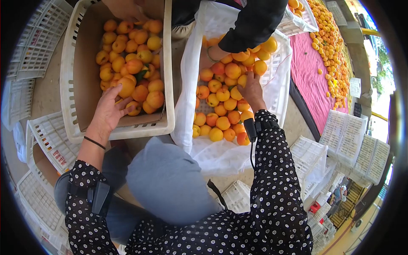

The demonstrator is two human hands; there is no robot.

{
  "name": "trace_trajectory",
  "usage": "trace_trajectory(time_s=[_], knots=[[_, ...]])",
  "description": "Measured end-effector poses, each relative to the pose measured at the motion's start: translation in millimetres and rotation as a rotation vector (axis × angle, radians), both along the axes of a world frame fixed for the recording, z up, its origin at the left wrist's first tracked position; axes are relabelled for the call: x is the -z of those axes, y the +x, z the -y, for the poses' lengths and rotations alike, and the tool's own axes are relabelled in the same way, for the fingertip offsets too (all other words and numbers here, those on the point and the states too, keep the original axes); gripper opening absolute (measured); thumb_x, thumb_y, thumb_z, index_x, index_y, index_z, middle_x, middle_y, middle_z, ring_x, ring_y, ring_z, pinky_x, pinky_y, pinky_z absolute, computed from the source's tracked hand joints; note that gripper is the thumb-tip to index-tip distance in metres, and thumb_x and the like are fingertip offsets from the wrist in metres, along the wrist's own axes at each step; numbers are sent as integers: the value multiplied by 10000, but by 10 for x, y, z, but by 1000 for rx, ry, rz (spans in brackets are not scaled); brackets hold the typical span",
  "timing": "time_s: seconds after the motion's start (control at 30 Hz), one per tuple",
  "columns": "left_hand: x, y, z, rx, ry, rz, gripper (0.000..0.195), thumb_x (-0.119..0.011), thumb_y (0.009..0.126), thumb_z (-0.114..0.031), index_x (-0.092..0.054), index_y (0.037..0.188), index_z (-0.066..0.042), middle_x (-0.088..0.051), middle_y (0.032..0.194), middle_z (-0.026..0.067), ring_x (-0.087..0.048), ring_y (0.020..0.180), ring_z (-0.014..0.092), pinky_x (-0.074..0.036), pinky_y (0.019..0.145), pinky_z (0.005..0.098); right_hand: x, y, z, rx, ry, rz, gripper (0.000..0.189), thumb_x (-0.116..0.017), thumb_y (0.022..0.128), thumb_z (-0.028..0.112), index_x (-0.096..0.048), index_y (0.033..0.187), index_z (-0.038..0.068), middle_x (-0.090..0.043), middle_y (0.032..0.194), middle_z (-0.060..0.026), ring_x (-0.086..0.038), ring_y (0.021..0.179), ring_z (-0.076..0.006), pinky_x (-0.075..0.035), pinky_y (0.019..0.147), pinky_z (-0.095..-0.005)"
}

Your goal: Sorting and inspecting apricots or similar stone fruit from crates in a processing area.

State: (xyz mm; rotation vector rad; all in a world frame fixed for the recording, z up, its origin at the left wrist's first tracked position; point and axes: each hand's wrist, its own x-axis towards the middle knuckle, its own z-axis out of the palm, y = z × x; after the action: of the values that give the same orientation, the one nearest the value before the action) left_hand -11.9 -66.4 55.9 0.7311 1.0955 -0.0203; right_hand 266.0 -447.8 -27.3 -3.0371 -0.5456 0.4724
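Note:
My left hand (110,103) is over the near left corner of a cardboard-lined plastic crate (116,135), fingers spread. A large apricot (127,87) sits right at its fingertips, with no closed grip around it. More apricots (134,65) fill the crate, a green leaf (140,75) among them. My right hand (253,91) reaches into a second crate lined with white cloth (188,105). Its thumb and fingers touch apricots (223,94) there; whether they grip one is partly hidden.
Opposite me, another person's black-sleeved arm (258,22) reaches into the cloth-lined crate. A hand (126,9) is over the far end of the left crate. Many apricots (328,47) lie beside a pink cloth (307,70). Stacked white crates (342,137) stand right, others (41,41) left.

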Motion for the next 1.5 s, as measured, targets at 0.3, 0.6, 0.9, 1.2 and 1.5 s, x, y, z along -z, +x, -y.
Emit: trace_trajectory(time_s=[0.3, 0.6, 0.9, 1.2, 1.5], knots=[[-278, 223, 253, 205, 119, 193, 264, -534, 985, -200, -573, 1202, -55, -607, 1150, 64, -623, 959, 183, -522, 772, 329, 111, -62, 145, 831, 1259, -703, 513, -679, 844, 275, -480, 1274, 81, -594, 1218, -192, -635, 1051, -340, -532, 846, -457], [-301, 142, 199, 222, 91, 164, 219, -522, 986, -181, -596, 1151, -58, -653, 1096, 70, -634, 906, 150, -514, 738, 292, 295, 81, -594, 242, 243, -158, 963, -774, 756, 451, -239, 1459, 69, -627, 1167, -262, -668, 1006, -354, -559, 757, -396], [-334, 104, 234, 228, 17, 235, 216, -533, 982, -186, -604, 1132, -48, -682, 992, 69, -653, 823, 150, -529, 697, 286, -170, -470, -135, 859, 1440, -1183, 656, -587, 906, 578, -451, 1266, 47, -611, 1077, -152, -662, 866, -300, -552, 675, -422], [-343, 36, 572, 298, -215, 398, 328, -538, 997, -320, -575, 1170, -44, -672, 1007, 81, -668, 828, 179, -559, 720, 320, -1347, -1269, -942, 199, 1584, -1351, 864, -470, 858, 749, -419, 1317, 20, -551, 910, -123, -615, 683, -237, -524, 609, -343], [-307, -107, 194, -125, -242, 347, 439, -508, 966, -492, -532, 1254, -162, -584, 1210, 71, -568, 1118, 265, -457, 971, 546, -1221, -1581, -2492, -446, 745, -679, 671, -612, 912, 479, -411, 1392, 56, -614, 1190, -234, -612, 1125, -313, -486, 938, -394]])
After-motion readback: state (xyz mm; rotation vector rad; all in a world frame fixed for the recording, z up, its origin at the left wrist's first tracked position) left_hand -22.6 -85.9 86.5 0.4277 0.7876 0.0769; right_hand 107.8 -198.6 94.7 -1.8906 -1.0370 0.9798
